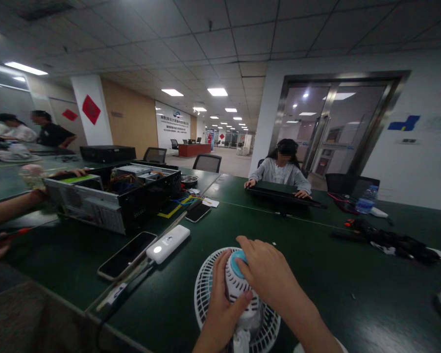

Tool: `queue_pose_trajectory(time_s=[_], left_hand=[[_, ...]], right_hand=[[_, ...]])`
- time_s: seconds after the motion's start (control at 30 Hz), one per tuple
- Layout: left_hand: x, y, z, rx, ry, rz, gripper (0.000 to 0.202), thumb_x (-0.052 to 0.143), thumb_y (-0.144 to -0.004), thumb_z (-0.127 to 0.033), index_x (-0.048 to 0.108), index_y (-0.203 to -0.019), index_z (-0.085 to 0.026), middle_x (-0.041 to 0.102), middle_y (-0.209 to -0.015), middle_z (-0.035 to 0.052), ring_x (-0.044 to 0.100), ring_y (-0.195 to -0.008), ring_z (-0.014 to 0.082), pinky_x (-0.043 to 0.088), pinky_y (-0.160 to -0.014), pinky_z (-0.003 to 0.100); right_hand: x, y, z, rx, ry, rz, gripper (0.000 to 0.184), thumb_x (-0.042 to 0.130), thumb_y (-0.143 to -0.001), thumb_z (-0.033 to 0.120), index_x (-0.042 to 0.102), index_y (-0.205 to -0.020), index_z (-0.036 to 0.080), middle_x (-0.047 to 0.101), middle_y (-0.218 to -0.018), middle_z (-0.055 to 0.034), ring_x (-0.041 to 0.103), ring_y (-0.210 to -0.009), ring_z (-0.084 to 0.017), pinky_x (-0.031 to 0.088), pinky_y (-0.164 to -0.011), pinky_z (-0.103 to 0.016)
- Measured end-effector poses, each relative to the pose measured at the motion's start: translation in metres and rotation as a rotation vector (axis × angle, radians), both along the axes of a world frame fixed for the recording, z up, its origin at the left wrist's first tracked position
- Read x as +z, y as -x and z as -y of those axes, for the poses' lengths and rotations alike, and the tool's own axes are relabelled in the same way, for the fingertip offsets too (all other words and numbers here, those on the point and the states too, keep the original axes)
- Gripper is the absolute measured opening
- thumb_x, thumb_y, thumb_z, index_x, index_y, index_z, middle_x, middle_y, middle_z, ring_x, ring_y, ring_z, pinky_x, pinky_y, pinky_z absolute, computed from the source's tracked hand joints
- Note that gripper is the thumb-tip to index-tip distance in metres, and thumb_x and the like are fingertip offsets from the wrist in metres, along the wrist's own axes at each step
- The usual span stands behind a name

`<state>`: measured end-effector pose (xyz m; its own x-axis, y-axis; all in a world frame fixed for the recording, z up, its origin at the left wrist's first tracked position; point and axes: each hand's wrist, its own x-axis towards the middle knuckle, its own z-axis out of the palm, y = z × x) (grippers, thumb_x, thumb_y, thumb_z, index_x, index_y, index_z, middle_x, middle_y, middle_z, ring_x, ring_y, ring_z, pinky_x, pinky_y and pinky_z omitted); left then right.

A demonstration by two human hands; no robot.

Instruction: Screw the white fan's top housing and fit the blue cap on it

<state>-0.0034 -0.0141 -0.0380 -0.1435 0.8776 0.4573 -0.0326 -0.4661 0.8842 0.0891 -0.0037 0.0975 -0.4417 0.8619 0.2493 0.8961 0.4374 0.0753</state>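
A small white electric fan (203, 289) lies grille-down on the green table in front of me. Its rounded motor housing (235, 286), with slots in it, points up and is topped by a light blue knob (238, 263). My left hand (220, 316) is closed around the housing, thumb on the near side and fingers on the left. Over the top, my right hand (268, 269) grips the blue knob with thumb and fingers, hiding part of it. Part of the fan's stand shows below my hands, partly covered.
Left of the fan are a white power bank (169, 243) with a cable, a phone (128, 255) and another phone (198, 213). An open computer case (132, 196) stands beyond, with a co-worker's hands beside it. Across sits a person (282, 169) holding a dark panel (284, 197). Black cables (397, 240) lie right.
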Motion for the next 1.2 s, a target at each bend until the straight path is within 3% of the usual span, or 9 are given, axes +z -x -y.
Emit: queue_pose_trajectory(time_s=[0.23, 0.33, 0.5, 0.57, 1.2], left_hand=[[0.003, 0.001, 0.001, -0.002, -0.020, -0.007, 0.064, 0.061, -0.073, -0.046, 0.038, -0.129, -0.025, 0.035, -0.136, 0.0082, 0.028, -0.130, 0.0289, 0.019, -0.109, 0.045], [0.002, 0.001, 0.001, -0.006, -0.008, -0.017, 0.065, 0.061, -0.073, -0.046, 0.037, -0.129, -0.024, 0.034, -0.137, 0.0088, 0.029, -0.129, 0.0292, 0.020, -0.108, 0.046], [0.003, 0.001, 0.001, -0.021, 0.010, 0.006, 0.065, 0.061, -0.073, -0.046, 0.037, -0.129, -0.025, 0.033, -0.138, 0.0086, 0.029, -0.129, 0.0297, 0.021, -0.108, 0.046], [0.005, 0.001, 0.002, -0.028, 0.013, 0.028, 0.066, 0.062, -0.072, -0.047, 0.037, -0.129, -0.025, 0.033, -0.137, 0.0087, 0.030, -0.129, 0.0301, 0.022, -0.108, 0.046], [0.003, 0.000, 0.001, -0.026, 0.013, 0.022, 0.064, 0.062, -0.073, -0.044, 0.037, -0.129, -0.025, 0.033, -0.137, 0.0081, 0.030, -0.129, 0.0287, 0.024, -0.107, 0.044]], right_hand=[[-0.003, 0.005, -0.003, -0.176, 0.056, -0.001, 0.026, 0.035, -0.088, 0.019, 0.054, -0.106, 0.016, 0.069, -0.075, -0.0095, 0.066, -0.069, -0.026, 0.046, -0.056, -0.032], [0.001, -0.004, -0.002, -0.095, 0.079, -0.065, 0.027, 0.033, -0.089, 0.019, 0.056, -0.105, 0.017, 0.067, -0.081, -0.0092, 0.065, -0.075, -0.024, 0.047, -0.063, -0.034], [0.006, -0.024, 0.001, 0.231, 0.145, -0.181, 0.032, 0.043, -0.077, 0.006, 0.061, -0.099, 0.020, 0.059, -0.106, -0.0076, 0.054, -0.098, -0.019, 0.043, -0.083, -0.032], [0.004, -0.029, 0.000, 0.299, 0.183, -0.195, 0.035, 0.042, -0.076, 0.003, 0.061, -0.100, 0.020, 0.057, -0.113, -0.0072, 0.051, -0.103, -0.018, 0.041, -0.088, -0.033], [0.006, -0.031, -0.004, 0.313, 0.197, -0.136, 0.032, 0.042, -0.080, 0.004, 0.063, -0.099, 0.019, 0.062, -0.107, -0.0070, 0.054, -0.099, -0.018, 0.043, -0.086, -0.034]])
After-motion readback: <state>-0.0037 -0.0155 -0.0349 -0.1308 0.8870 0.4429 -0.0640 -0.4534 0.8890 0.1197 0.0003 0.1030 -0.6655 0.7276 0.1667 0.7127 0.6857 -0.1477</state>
